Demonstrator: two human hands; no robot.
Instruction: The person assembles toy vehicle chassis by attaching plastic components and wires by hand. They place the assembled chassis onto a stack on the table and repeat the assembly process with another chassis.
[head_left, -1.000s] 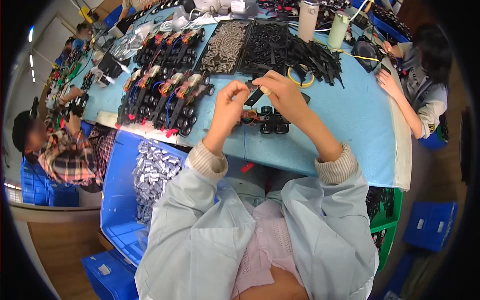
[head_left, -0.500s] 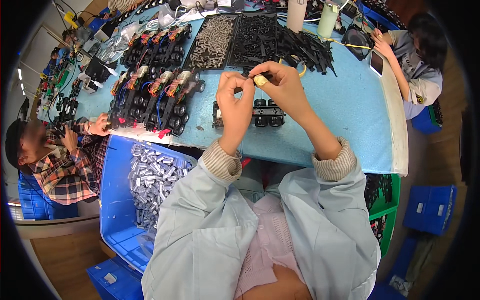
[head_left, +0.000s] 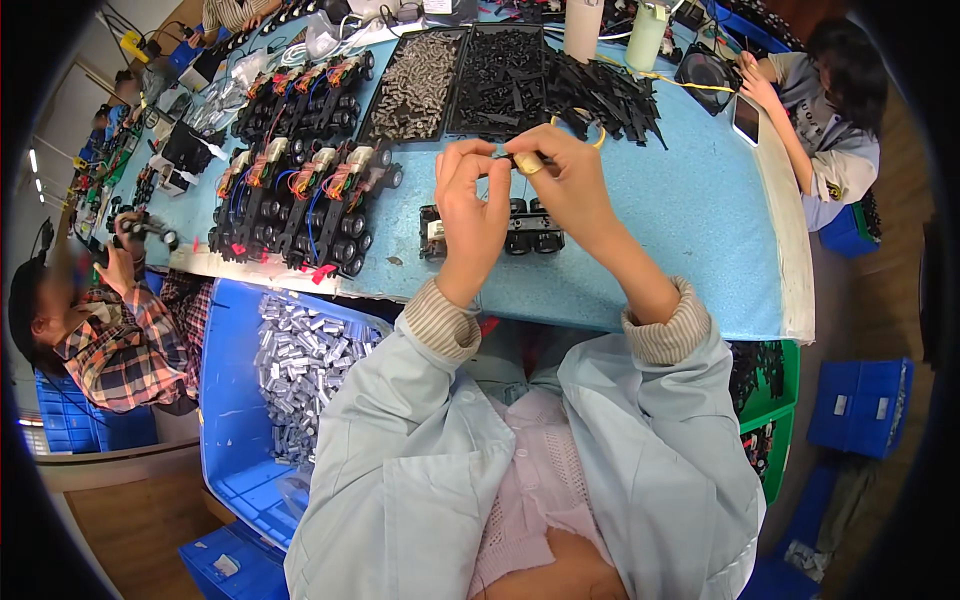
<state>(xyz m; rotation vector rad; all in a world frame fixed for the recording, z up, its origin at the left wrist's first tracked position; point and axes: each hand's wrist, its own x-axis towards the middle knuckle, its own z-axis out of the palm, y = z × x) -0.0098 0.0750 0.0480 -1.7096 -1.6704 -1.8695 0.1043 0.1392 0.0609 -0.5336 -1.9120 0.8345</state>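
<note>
My left hand (head_left: 468,205) and my right hand (head_left: 562,172) are raised together over the blue table (head_left: 690,210), fingertips meeting on a small black part with a brass-coloured piece (head_left: 527,163). Below them on the table lies a black wheeled chassis (head_left: 510,228) with several small wheels. Both forearms come up from the lower edge in pale blue sleeves with striped cuffs.
Rows of wired black chassis (head_left: 300,195) lie at left. Trays of grey parts (head_left: 415,85) and black parts (head_left: 505,75) sit behind, beside loose black strips (head_left: 605,95). A blue bin of silver pieces (head_left: 300,365) stands lower left. Seated people work at left (head_left: 110,330) and right (head_left: 825,120).
Both hands have stayed together on the small part, turning it slightly; the view has shifted so the table sits lower and closer in the picture.
</note>
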